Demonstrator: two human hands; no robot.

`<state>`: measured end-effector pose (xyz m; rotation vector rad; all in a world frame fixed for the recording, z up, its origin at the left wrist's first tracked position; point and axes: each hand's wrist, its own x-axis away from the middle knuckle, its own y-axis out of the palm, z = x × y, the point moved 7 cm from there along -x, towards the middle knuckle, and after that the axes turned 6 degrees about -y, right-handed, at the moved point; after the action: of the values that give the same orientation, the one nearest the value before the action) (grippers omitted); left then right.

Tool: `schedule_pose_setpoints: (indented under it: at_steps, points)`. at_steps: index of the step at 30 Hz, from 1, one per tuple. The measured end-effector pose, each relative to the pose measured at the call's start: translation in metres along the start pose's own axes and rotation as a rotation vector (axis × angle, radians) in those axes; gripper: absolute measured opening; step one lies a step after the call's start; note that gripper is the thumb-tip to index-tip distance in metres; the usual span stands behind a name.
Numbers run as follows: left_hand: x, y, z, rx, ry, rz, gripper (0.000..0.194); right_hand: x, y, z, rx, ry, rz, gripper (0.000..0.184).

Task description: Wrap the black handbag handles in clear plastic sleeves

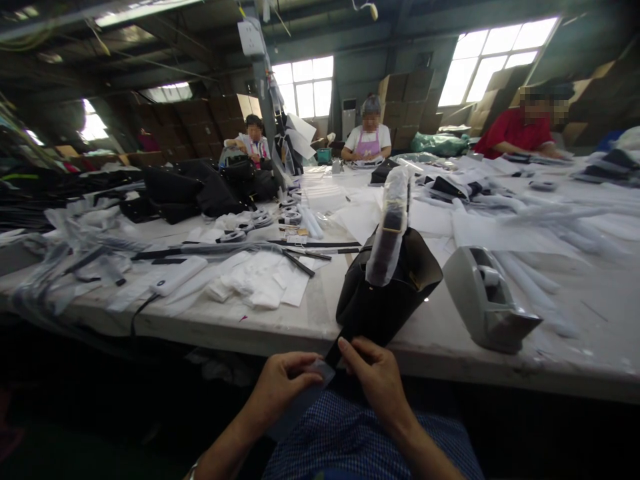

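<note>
A black handbag (367, 310) stands on the table's front edge, its top gaping open. White translucent wrapping (383, 257) covers its raised handle. From the bag's lower front a black strap (336, 352) runs down toward me, and my right hand (377, 380) pinches it between thumb and fingers. Just left of that, my left hand (280, 387) is closed on a clear plastic sleeve (323, 370), held at the strap's end. Whether the strap's tip lies inside the plastic I cannot tell. Both hands are in front of the table edge, above my blue checked clothing.
A grey tape dispenser (493, 300) stands right of the bag. To the left lie crumpled white sheets (260, 277), a white device with a cord (179, 275) and plastic-wrapped straps (75, 253). Black bags (175, 187) are piled farther back. Several people work across the table.
</note>
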<state>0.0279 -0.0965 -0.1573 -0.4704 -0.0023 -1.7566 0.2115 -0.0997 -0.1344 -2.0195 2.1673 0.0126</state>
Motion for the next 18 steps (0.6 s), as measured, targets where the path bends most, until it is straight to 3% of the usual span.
schedule_pose_setpoints:
  at_steps: [18]
  points:
    - [0.001,0.0051,0.0022,-0.048,0.073,-0.057,0.036,0.0024,-0.0003,0.002,-0.021,0.004,0.014,0.044]
